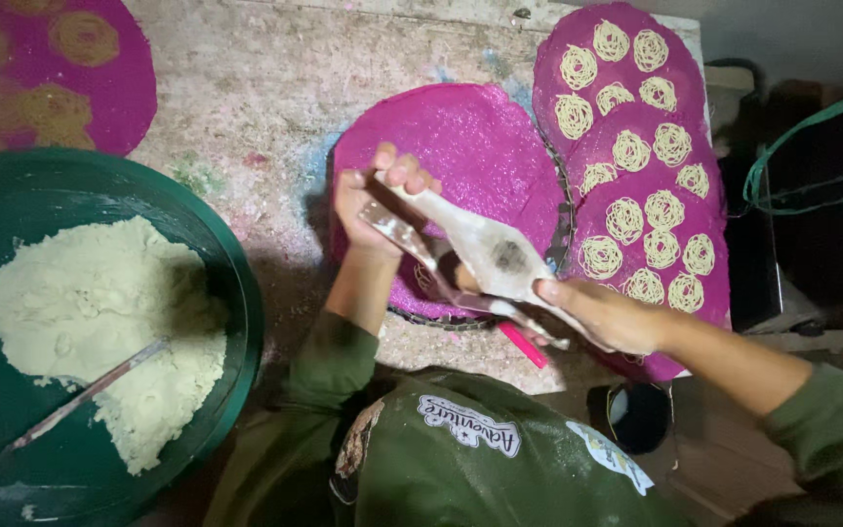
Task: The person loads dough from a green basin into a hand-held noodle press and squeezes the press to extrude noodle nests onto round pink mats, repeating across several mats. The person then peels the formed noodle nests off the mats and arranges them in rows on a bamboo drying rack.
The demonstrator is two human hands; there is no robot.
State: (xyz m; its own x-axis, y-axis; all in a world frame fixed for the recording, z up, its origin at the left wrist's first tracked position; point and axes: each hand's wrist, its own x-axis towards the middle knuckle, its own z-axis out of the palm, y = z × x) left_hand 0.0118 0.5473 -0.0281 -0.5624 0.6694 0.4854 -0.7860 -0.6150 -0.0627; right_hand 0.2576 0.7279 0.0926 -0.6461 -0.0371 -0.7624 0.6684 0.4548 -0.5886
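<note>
My left hand [371,200] grips the far ends of a dough-caked two-handled press [488,256], and my right hand [605,314] holds its near ends. The press hangs over an empty round magenta mat [470,146], near the mat's front edge. A dark opening shows in the middle of the press. Both arms wear green sleeves.
A big green basin [236,283] at the left holds pale dough [100,322] with a metal spoon [70,405] in it. Magenta mats [636,166] at the right carry several coiled noodle nests. Another such mat [51,68] lies top left. A dark cup [639,418] stands by my right arm.
</note>
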